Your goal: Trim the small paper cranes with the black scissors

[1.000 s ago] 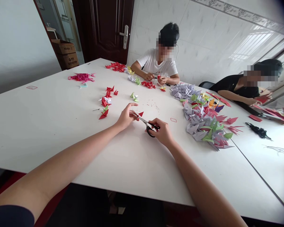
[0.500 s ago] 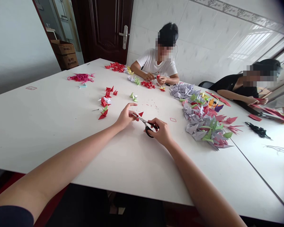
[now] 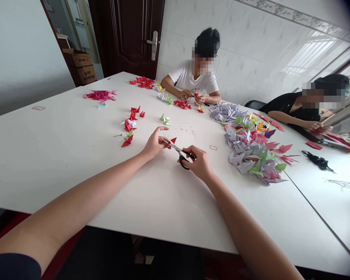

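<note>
Little differs from the earlier frame: the scissors [image 3: 179, 152] sit slightly lower, and the two hands have barely shifted. The right hand [image 3: 200, 162] is clamped on the black scissor handles. The left hand [image 3: 156, 143] curls beside the blade tips; I cannot tell whether it grips anything. One red paper triangle [image 3: 173, 140] lies just beyond the blades, above the white surface [image 3: 46, 163]. Two co-workers sit nearby, one across [image 3: 192, 79] and one to the right [image 3: 291, 107], beside a large heap of paper cranes [image 3: 247, 149]. Two cardboard boxes [image 3: 77, 66] stand farther off.
</note>
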Demonstrator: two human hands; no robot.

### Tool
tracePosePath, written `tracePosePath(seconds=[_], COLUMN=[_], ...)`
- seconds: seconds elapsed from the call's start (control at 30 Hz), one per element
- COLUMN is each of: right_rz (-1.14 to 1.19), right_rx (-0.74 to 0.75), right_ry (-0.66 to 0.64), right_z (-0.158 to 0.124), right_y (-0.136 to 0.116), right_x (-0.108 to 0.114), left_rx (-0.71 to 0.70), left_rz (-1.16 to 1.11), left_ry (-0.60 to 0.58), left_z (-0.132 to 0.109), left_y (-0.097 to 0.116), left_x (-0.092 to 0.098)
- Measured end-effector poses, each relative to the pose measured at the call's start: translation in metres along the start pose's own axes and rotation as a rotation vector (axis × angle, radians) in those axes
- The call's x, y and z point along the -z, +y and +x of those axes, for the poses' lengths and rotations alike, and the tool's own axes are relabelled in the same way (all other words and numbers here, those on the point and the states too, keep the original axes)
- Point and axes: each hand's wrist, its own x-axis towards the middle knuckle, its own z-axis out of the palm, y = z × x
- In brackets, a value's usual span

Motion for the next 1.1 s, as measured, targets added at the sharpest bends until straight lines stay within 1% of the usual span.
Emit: tracePosePath(seconds=[0.27,0.63,0.83,1.1], right_rz=[-0.009,0.088,0.131,0.121], right_rx=[0.002,-0.042,-0.070,-0.072], right_ry=[0.004,-0.019,-0.030,-0.031], right_z=[0.0005,0.0000,0.0000,-0.0003], right_y=[0.0029,-0.0023,-0.0013,-0.0019], right_x=[-0.0017,-0.0012,-0.0017,-0.0015], left_rx=[-0.017,0.004,-0.005,-0.027], left_rz=[-0.005,0.007,0.008,0.016], left_ry=[-0.003,0.001,0.001,-0.008], left_z=[0.0017,-0.0008,0.0001,0.0004], left_y=[-0.0042,0.0012,-0.0006,-0.0022], left_x=[0.0008,-0.0008,-0.0004,0.0001])
